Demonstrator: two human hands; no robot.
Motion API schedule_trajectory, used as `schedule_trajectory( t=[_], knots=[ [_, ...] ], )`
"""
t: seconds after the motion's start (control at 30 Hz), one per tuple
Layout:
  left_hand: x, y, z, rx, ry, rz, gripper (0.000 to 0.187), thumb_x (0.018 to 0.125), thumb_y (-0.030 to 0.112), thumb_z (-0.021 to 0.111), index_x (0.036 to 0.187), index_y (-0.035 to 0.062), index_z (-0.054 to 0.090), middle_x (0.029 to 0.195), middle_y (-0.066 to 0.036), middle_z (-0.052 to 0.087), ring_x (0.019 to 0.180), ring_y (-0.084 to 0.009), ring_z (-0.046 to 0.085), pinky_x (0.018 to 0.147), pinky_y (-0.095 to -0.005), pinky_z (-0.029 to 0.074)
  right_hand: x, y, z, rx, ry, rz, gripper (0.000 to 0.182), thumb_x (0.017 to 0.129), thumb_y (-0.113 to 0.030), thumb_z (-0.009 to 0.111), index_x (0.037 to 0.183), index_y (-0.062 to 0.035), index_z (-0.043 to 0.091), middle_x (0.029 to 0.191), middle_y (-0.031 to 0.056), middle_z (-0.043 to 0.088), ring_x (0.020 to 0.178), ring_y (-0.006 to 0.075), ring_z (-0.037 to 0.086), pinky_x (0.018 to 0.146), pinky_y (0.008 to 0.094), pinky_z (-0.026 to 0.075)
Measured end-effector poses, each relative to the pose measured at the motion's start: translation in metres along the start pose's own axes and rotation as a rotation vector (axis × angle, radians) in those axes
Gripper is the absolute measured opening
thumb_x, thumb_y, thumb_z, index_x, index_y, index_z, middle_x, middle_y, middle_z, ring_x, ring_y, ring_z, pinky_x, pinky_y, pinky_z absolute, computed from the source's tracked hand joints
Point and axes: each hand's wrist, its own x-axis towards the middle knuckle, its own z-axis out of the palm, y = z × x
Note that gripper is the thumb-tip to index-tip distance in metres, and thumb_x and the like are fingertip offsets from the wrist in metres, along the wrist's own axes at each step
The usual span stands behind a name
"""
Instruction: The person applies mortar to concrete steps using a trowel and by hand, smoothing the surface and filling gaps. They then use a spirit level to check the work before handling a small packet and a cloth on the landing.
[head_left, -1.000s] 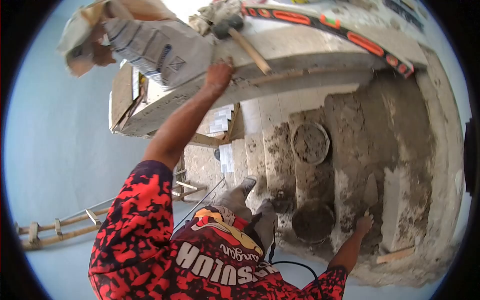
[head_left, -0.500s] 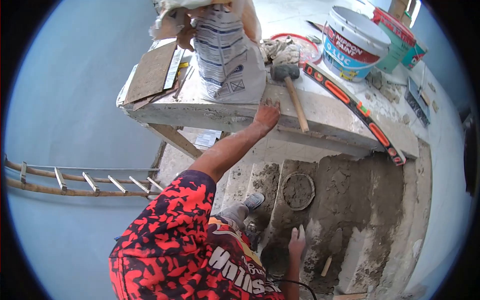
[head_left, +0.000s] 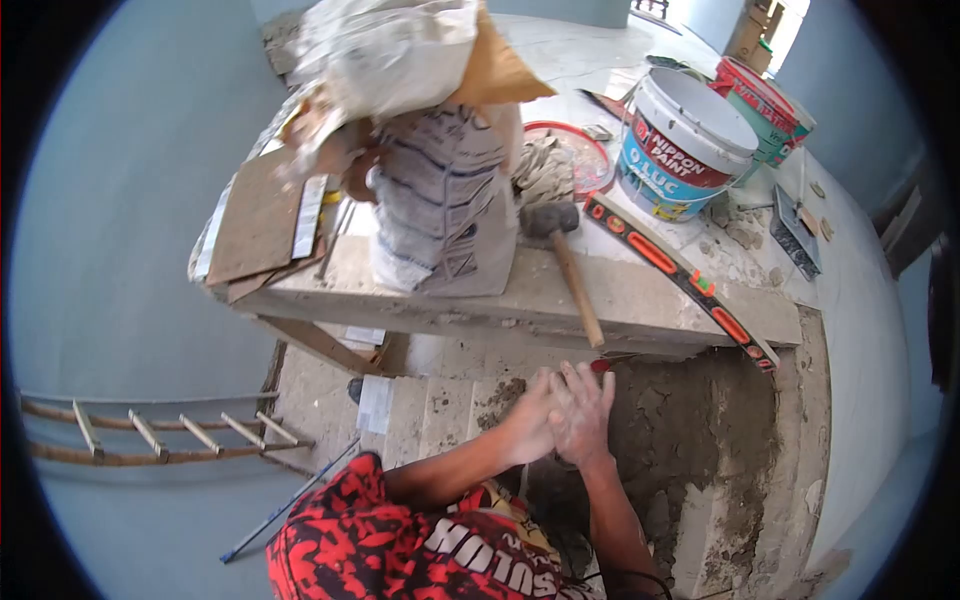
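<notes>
My left hand [head_left: 527, 420] and my right hand [head_left: 583, 408] meet in front of my chest, palms against each other, dusty with pale powder. The right hand's fingers are stretched and spread upward. Some left fingers are hidden behind the right hand, but those visible are straight. I see nothing held between them. Beyond the hands, a wooden-handled mallet [head_left: 551, 219] rests on the concrete slab [head_left: 640, 278], its handle overhanging the front edge. A printed sack [head_left: 445, 215] stands upright on the slab, left of the mallet. Wet mortar [head_left: 690, 430] covers the landing below and right of my hands.
An orange-and-black spirit level [head_left: 680, 280] lies diagonally across the slab. Behind it stand a paint bucket [head_left: 685, 150] and a green pail [head_left: 760, 115]. Boards [head_left: 262, 220] lie left of the sack. A ladder [head_left: 150, 437] leans by the left wall. Steps [head_left: 445, 410] descend below the slab.
My left hand has left the slab's edge beside the sack and come down to meet my right hand, which has risen. The view has shifted, placing the slab lower in the picture.
</notes>
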Motion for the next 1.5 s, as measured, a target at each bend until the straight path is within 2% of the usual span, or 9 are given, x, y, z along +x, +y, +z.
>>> schedule_trajectory(
  t=[0.07,0.17,0.23,0.43,0.73,0.97,1.13,1.33,1.5],
  knots=[
    [-0.028,0.033,0.018,-0.005,0.283,0.005,0.068,0.092,0.053,0.022,0.131,-0.0035,0.031,0.121,-0.016,0.050,0.109,-0.0236,0.050,0.092,-0.0376,0.040,0.008,0.048,0.010,-0.022,-0.098,0.687,0.046,0.089,-0.034,0.045,0.117,0.0023,0.049,0.131,0.0233,0.038,0.124,0.0384,0.032,0.100,0.0565,0.020],
    [-0.047,0.072,0.017,0.500,-0.068,-0.184,0.066,0.091,0.052,0.032,0.126,-0.0041,0.037,0.110,-0.012,0.058,0.095,-0.0227,0.058,0.084,-0.0350,0.045,0.038,0.077,0.000,-0.131,0.088,0.525,0.047,0.085,-0.025,0.050,0.125,-0.0013,0.043,0.131,0.0250,0.037,0.122,0.0388,0.033,0.100,0.0496,0.026],
    [-0.041,0.083,0.013,1.128,0.297,0.155,0.055,0.091,0.044,0.042,0.119,-0.0032,0.046,0.099,-0.012,0.062,0.085,-0.0229,0.061,0.079,-0.0332,0.047,0.066,0.090,0.012,-0.156,-0.020,0.603,0.048,0.085,-0.023,0.050,0.127,-0.0016,0.041,0.129,0.0256,0.039,0.120,0.0391,0.036,0.098,0.0473,0.030],
    [0.000,0.121,-0.032,1.662,0.744,0.573,0.027,0.091,0.024,0.047,0.103,0.0039,0.061,0.096,-0.012,0.063,0.083,-0.0214,0.061,0.075,-0.0329,0.046,0.100,0.115,0.035,-0.223,-0.263,0.602,0.046,0.084,-0.015,0.049,0.126,-0.0003,0.040,0.114,0.0247,0.047,0.101,0.0400,0.050,0.085,0.0452,0.042],
    [0.071,0.154,-0.047,2.189,0.435,0.946,0.027,0.085,0.009,0.051,0.112,0.0064,0.055,0.113,-0.015,0.055,0.102,-0.0321,0.054,0.086,-0.0394,0.042,0.010,0.113,-0.029,-0.175,-0.169,0.433,0.046,0.081,-0.015,0.054,0.123,0.0011,0.042,0.100,0.0189,0.052,0.092,0.0333,0.054,0.079,0.0398,0.046],
    [0.173,0.178,0.025,1.989,0.266,1.267,0.038,0.082,0.016,0.059,0.118,0.0058,0.051,0.116,-0.016,0.053,0.110,-0.0325,0.048,0.093,-0.0385,0.038,0.006,0.167,-0.062,-0.400,-0.289,0.430,0.044,0.079,-0.015,0.055,0.120,-0.0009,0.047,0.100,0.0136,0.053,0.093,0.0283,0.053,0.077,0.0361,0.047],
    [0.275,0.225,0.013,2.780,0.305,0.745,0.051,0.078,0.030,0.064,0.124,0.0160,0.048,0.126,-0.010,0.048,0.118,-0.0309,0.042,0.100,-0.0412,0.030,0.008,0.198,-0.072,-0.391,-0.242,0.391,0.042,0.082,-0.014,0.054,0.123,-0.0100,0.047,0.107,0.0093,0.053,0.098,0.0285,0.050,0.085,0.0372,0.043],
    [0.298,0.243,-0.005,2.696,0.309,0.619,0.042,0.072,0.034,0.066,0.109,0.0161,0.058,0.111,-0.006,0.056,0.109,-0.0289,0.048,0.093,-0.0404,0.036,-0.024,0.233,-0.084,-0.496,-0.071,0.462,0.041,0.082,-0.017,0.055,0.123,-0.0125,0.049,0.119,0.0109,0.052,0.107,0.0290,0.048,0.092,0.0407,0.037],
    [0.336,0.237,-0.022,2.587,0.126,1.081,0.028,0.065,0.031,0.066,0.086,0.0114,0.063,0.087,-0.006,0.060,0.092,-0.0265,0.056,0.075,-0.0383,0.046,-0.024,0.255,-0.117,-0.458,-0.099,0.550,0.041,0.080,-0.015,0.056,0.121,-0.0112,0.050,0.120,0.0131,0.053,0.109,0.0306,0.048,0.094,0.0411,0.036]
  ],
)
